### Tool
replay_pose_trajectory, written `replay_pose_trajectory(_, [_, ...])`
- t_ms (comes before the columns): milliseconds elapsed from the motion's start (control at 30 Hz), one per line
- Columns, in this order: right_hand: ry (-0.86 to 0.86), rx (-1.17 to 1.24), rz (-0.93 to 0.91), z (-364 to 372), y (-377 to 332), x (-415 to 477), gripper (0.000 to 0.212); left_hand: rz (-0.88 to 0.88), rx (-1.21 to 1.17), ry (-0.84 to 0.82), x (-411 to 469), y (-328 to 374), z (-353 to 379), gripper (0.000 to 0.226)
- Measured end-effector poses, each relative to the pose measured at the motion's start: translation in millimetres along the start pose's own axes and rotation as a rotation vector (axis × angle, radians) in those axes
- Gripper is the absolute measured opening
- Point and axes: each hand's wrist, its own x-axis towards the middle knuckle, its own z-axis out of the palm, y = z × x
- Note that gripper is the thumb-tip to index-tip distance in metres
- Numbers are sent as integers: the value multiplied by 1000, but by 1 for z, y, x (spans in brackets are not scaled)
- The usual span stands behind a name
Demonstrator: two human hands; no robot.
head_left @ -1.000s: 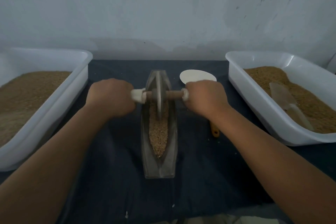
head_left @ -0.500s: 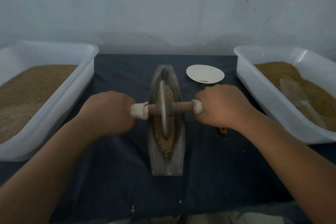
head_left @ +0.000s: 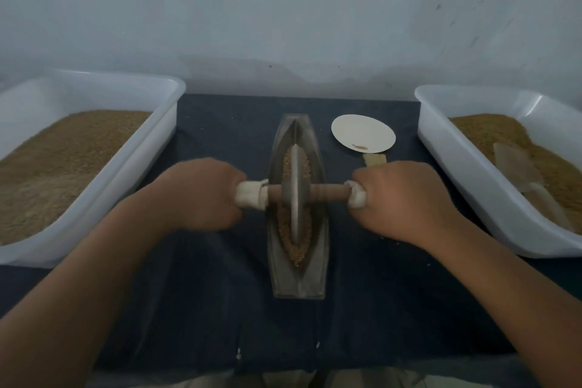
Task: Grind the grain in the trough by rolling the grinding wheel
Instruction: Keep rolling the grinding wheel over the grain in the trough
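1. A brimming white plastic tub [head_left: 141,151] flanks the left hand [head_left: 201,195], clamped on the wooden axle [head_left: 327,194] at its cloth-wrapped end.
2. The grey metal grinding wheel [head_left: 295,195], likely heavy and rigid, stands upright in loose grain [head_left: 296,250] mid-way along the narrow boat-shaped trough [head_left: 296,280].
3. The right hand [head_left: 406,198] grips the opposite wrap; a round white plate [head_left: 362,132] and second tub [head_left: 456,167] sit nearby, seemingly unobstructive.

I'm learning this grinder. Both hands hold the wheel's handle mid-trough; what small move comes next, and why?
Probably roll the grinding wheel slightly toward you: left hand and right hand grip its wrapped handle ends, and grain lies in the trough just beyond the wheel's near edge.
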Motion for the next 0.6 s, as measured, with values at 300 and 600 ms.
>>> replay_pose_trajectory(300, [-97,-16,148,31,16,87,34,-185,67,188,80,-8,-13,24])
replay_pose_trajectory(600, [-108,-18,77,11,2,6,42,-29,59,-17,16,2,-9,13])
